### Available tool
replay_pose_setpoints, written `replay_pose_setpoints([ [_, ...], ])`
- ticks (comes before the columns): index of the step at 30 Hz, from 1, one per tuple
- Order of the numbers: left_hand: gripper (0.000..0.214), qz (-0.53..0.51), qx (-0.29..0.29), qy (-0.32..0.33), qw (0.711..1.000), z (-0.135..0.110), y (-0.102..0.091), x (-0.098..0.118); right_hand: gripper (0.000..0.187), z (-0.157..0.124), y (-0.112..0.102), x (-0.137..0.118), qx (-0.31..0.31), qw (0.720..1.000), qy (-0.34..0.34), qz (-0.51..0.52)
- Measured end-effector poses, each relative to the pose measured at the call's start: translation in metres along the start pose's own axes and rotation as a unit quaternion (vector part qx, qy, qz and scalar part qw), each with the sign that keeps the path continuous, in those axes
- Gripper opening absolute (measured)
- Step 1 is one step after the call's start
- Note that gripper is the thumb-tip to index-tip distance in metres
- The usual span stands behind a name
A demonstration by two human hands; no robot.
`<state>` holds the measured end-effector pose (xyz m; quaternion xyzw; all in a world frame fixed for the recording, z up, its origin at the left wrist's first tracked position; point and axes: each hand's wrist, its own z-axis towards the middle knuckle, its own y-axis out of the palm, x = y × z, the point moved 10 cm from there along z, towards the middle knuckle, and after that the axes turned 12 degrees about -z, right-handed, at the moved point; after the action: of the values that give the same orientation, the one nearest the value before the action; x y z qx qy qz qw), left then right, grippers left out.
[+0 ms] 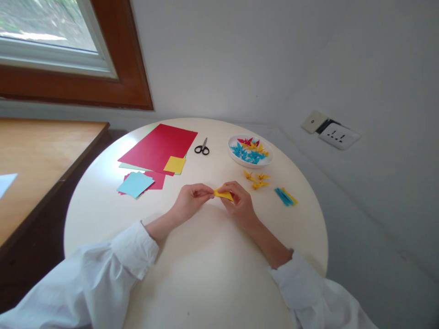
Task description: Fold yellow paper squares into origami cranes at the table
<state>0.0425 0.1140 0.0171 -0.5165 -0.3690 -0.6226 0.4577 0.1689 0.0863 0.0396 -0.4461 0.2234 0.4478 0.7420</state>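
Both my hands meet over the middle of the round white table [206, 274]. My left hand [190, 200] pinches one end of a small folded yellow paper [222, 194]. My right hand [239, 201] grips the paper's other end, fingers curled around it. The paper is held just above the tabletop. Both arms wear white sleeves.
A big red sheet [159, 146], a yellow square [174, 164] and a light blue square [135, 183] lie at the left. Black scissors [202, 147] sit behind. A white plate [250, 160] holds several folded paper figures; loose yellow ones [257, 179] and blue-yellow strips [285, 196] lie right.
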Motion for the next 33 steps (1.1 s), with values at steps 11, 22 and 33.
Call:
replay_pose_setpoints([
  [11,0.016,-0.044,0.010,-0.001,0.999,-0.002,0.000,-0.001,0.009,0.002,-0.005,0.000,0.016,0.999,0.037,0.034],
  [22,0.015,-0.081,-0.001,0.018,0.997,-0.005,0.002,0.009,0.009,0.002,-0.003,0.008,0.009,0.990,0.115,0.086],
  [33,0.019,-0.057,0.002,0.048,0.997,-0.006,0.000,0.014,0.007,0.002,-0.001,0.011,0.006,0.984,0.125,0.124],
])
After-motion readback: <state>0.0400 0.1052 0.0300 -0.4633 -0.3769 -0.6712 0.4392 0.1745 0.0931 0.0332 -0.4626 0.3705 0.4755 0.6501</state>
